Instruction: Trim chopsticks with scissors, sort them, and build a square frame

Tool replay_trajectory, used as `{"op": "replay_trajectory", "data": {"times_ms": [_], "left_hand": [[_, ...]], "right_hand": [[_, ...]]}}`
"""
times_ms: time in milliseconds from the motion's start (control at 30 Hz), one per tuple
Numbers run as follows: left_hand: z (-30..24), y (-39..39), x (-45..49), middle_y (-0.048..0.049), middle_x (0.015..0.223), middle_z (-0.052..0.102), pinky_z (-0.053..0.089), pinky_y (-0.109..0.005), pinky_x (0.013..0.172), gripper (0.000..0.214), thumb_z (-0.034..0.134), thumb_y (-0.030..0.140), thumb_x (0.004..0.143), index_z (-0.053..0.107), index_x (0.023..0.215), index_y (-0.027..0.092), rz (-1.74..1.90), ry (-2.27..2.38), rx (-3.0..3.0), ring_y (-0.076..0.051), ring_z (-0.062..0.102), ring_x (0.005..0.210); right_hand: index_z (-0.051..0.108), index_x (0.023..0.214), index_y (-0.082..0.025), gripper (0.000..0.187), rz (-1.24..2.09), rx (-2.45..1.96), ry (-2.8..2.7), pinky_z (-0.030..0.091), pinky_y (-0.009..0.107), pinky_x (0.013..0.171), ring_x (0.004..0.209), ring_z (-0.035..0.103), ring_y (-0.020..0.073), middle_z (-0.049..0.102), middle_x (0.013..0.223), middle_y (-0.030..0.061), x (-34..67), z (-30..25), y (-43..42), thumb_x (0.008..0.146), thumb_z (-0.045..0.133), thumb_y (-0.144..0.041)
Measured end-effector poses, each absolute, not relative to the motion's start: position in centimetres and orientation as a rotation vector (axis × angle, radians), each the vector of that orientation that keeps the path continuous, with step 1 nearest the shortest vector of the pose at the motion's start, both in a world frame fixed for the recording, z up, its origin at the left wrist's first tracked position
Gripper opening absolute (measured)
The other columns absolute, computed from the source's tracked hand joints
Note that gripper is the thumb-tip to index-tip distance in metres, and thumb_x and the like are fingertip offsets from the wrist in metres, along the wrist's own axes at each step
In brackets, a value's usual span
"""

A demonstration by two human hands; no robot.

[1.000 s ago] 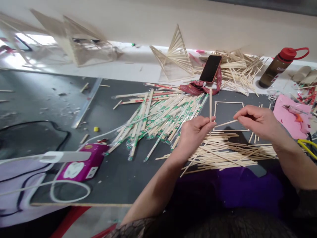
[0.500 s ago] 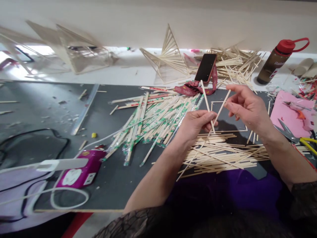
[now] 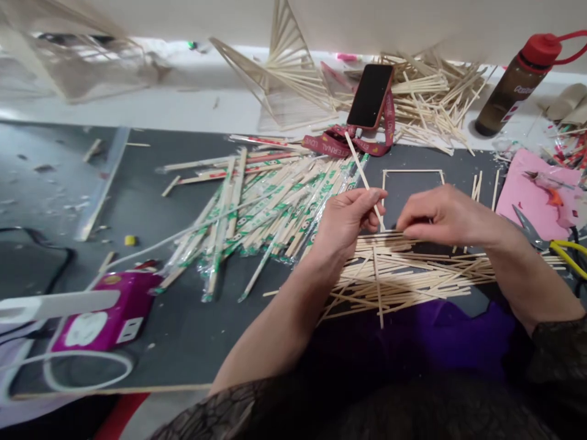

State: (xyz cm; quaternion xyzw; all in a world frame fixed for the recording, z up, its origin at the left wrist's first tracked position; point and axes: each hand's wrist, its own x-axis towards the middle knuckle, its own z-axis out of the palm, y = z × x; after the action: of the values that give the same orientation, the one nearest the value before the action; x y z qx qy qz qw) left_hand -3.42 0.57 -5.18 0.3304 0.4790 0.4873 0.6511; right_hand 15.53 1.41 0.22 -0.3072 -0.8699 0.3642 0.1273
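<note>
My left hand [image 3: 351,217] is closed in a pinch around a thin wooden stick [image 3: 358,157], which slants up and left from my fingers. Another stick [image 3: 378,287] runs down from below that hand across the pile; whether my fingers also hold it I cannot tell. My right hand [image 3: 440,214] is closed, knuckles up, its fingertips low by the near side of a rectangular stick frame [image 3: 413,172]. What it pinches, if anything, is hidden. Beneath both hands lies a pile of loose sticks [image 3: 426,278].
Wrapped chopsticks [image 3: 270,208] lie to the left, with a magenta box [image 3: 107,308] and white cable. Behind are a phone [image 3: 370,95] on a strap, a stick model [image 3: 284,70], a heap of sticks [image 3: 426,101] and a bottle [image 3: 516,85]. Pink sheet [image 3: 527,189] and scissors [image 3: 527,226] lie right.
My right hand has come down from the raised stick end to the near side of the frame. The lower stick now points straight down instead of slanting left. The view has shifted rightward and down.
</note>
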Motion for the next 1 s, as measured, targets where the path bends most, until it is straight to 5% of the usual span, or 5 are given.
{"op": "replay_trajectory", "data": {"times_ms": [200,433,667,833,1000], "left_hand": [[-5.5,0.8,-4.1,0.0039,0.056,0.063,0.039,-0.015,0.038,0.014,0.075,0.028,0.077,0.072,0.075,0.014,1.224,1.120,0.740,-0.004,0.049,0.040],[-5.9,0.7,-4.2,0.0032,0.059,0.065,0.040,-0.015,0.041,0.019,0.075,0.034,0.077,0.072,0.080,0.015,1.204,1.114,0.788,-0.003,0.051,0.043],[-6.0,0.5,-4.3,0.0031,0.059,0.065,0.040,-0.016,0.039,0.033,0.084,0.042,0.064,0.074,0.080,0.015,1.186,1.049,0.736,-0.004,0.052,0.043],[-5.7,0.3,-4.0,0.0024,0.061,0.067,0.043,-0.014,0.039,0.042,0.090,0.044,0.054,0.074,0.079,0.014,1.083,1.008,0.647,-0.004,0.054,0.044],[-5.7,0.1,-3.6,0.0034,0.051,0.062,0.042,-0.012,0.038,0.044,0.092,0.044,0.049,0.070,0.068,0.012,1.008,0.960,0.589,-0.003,0.051,0.040]], "right_hand": [[0.074,0.104,-0.021,0.024,0.767,-0.741,-3.095,0.028,0.027,0.058,0.072,0.057,0.0134,0.070,0.098,0.0060,12.4,-0.8,-1.5,0.090,0.057,-0.011],[0.073,0.095,-0.017,0.019,0.495,-0.772,-3.199,0.023,0.030,0.054,0.065,0.050,0.0118,0.065,0.097,0.0072,11.5,-1.4,-2.2,0.092,0.055,-0.010],[0.072,0.085,-0.018,0.016,1.170,-0.803,-2.405,0.039,0.025,0.062,0.069,0.056,0.0103,0.063,0.077,0.0008,16.0,-0.4,1.3,0.092,0.058,-0.024],[0.063,0.097,-0.019,0.022,1.702,-1.088,-1.652,0.029,0.022,0.043,0.046,0.042,0.0064,0.051,0.058,-0.0080,14.7,-1.8,1.7,0.082,0.067,-0.033],[0.052,0.095,-0.021,0.033,1.754,-1.136,-1.390,0.027,0.019,0.039,0.044,0.044,0.0061,0.052,0.058,-0.0100,13.0,-3.2,1.4,0.072,0.072,-0.032]]}}
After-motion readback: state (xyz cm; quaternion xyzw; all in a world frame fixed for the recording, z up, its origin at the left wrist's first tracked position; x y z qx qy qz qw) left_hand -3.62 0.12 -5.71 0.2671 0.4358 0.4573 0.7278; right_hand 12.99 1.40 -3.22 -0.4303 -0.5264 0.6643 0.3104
